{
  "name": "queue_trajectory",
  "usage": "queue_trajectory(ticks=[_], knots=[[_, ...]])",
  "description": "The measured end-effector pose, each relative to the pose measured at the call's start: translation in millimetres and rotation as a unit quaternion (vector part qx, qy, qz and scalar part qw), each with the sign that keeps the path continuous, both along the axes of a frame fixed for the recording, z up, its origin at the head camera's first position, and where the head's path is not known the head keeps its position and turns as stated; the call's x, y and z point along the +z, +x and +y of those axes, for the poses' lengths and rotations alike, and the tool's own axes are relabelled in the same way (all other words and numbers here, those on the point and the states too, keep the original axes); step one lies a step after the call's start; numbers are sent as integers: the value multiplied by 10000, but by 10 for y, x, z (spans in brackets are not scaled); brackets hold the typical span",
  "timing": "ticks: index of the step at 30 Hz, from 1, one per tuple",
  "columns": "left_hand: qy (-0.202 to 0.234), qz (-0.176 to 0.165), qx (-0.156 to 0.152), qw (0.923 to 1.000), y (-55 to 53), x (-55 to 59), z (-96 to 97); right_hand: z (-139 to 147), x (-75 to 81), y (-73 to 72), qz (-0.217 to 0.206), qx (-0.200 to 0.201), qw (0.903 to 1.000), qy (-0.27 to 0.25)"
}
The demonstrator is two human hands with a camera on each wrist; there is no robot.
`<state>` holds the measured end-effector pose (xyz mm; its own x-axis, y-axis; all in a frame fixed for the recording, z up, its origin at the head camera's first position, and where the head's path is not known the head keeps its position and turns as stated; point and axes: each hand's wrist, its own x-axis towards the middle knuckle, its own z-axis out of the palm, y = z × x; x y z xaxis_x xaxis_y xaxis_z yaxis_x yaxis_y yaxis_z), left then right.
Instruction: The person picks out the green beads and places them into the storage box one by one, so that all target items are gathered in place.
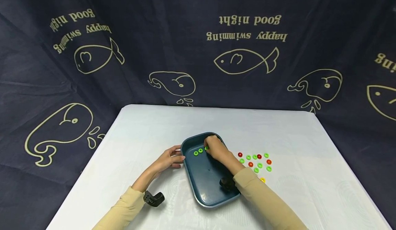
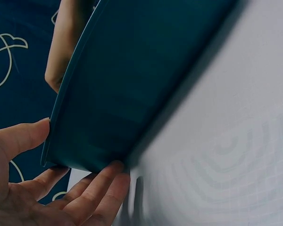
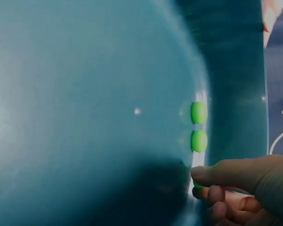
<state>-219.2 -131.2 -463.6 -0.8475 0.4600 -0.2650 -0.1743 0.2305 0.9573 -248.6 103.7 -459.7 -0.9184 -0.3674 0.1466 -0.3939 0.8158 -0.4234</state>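
A dark blue tray (image 1: 202, 182) sits on the white table. My left hand (image 1: 168, 159) touches its far left corner, the thumb against the rim and the other fingers (image 2: 92, 193) spread along the outer wall. Inside the tray, my right hand (image 1: 217, 149) pinches a small green ring (image 3: 198, 184) between thumb and fingers, low at the far wall. Thumb and fingertips partly cover that ring. Two more green rings (image 3: 199, 113) stand beside it in a row along the foot of the wall.
Right of the tray, loose rings lie scattered on the table (image 1: 309, 147): several green (image 1: 260, 165), a few red (image 1: 259, 156) and orange-red (image 1: 269, 162), and a yellow ring (image 1: 262, 179) near the right sleeve. A dark curtain (image 1: 198, 51) with fish drawings hangs behind.
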Motion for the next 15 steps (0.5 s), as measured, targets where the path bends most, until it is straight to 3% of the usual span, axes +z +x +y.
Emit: queue_trajectory(ticks=[15], knots=[[-11,10,11,10000,5,0,1,11,-15,12,294,104,9992,248]])
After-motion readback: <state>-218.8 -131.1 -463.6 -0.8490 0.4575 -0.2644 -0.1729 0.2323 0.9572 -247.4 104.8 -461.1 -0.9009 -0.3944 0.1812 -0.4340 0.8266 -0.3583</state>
